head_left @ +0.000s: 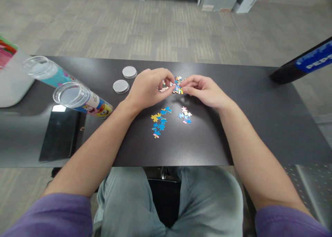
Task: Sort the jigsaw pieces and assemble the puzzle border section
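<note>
Both hands meet over a cluster of joined puzzle pieces (177,89) near the far side of the dark table (202,140). My left hand (153,86) has its thumb and fingers curled at the cluster's left part, pinched on a puzzle piece. From the right, my right hand (201,90) has thumb and forefinger closed at the cluster's right edge; whatever lies between those fingertips is too small to make out. Nearer to me lie loose blue and yellow pieces (161,122) and a smaller group of pink and light blue pieces (185,115).
Two clear-topped printed tubes (52,72) (85,100) lean at the left, beside a dark tablet (61,133) and a white container (15,81). Two round white lids (129,71) (120,86) lie behind my left wrist. A black and blue cylinder (301,64) stands far right.
</note>
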{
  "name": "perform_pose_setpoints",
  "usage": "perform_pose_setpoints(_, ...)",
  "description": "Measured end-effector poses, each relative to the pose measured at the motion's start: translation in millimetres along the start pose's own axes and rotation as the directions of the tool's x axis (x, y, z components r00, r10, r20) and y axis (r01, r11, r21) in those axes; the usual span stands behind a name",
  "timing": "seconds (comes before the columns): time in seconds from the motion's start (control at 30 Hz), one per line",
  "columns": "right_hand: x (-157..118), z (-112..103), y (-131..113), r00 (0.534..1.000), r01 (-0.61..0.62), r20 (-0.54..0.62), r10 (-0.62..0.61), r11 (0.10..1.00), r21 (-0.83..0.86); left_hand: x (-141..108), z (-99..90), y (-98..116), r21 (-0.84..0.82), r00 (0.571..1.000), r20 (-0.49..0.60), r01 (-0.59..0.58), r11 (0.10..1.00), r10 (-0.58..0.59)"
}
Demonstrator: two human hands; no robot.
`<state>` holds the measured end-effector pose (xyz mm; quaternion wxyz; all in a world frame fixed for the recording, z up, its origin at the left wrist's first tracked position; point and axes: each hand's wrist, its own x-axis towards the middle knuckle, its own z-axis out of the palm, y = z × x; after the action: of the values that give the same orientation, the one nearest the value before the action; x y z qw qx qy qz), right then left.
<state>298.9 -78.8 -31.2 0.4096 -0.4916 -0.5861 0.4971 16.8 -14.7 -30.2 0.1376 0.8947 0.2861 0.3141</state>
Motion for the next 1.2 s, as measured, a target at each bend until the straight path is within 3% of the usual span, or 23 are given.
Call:
perform_pose_setpoints(0.17, -2.4, -9.3, -1.9, 1.0, -0.001, 0.017, 0.003, 0.996, -0.092, 1.6, -1.9, -6.9, 0.007, 0.991, -0.039, 0.127, 0.992, -0.126)
perform_pose_setpoints(0.43, -4.0, -26.0, 2.3, 0.988, -0.017, 0.147, 0.05, 0.976, -0.217, 0.7, 0.2, -9.3, 0.09, 0.972, 0.037, 0.227, 0.97, -0.231)
perform_pose_setpoints(0.57, -4.5, -26.1, 1.2, 0.986, 0.009, 0.16, 0.039, 0.957, -0.289, 0.3, -1.4, -11.9, 0.125, 0.958, 0.08, 0.264, 0.957, -0.275)
perform_pose_setpoints(0.97, -4.5, -27.0, 2.2, 0.979, 0.074, 0.202, -0.008, 0.944, -0.322, 1.3, -1.5, 1.8, 0.165, 0.918, 0.223, 0.296, 0.941, -0.328)
perform_pose_setpoints(1.1, -2.3, -26.5, 4.9, 0.99, -0.004, 0.136, 0.042, 0.963, -0.269, 2.0, -3.0, 1.6, 0.136, 0.928, 0.2, 0.291, 0.947, -0.313)
perform_pose_setpoints(1.2, 0.6, -24.2, 7.9, 0.996, 0.008, 0.093, 0.016, 0.967, -0.253, 1.9, -2.5, -2.1, 0.089, 0.946, 0.19, 0.251, 0.964, -0.264)
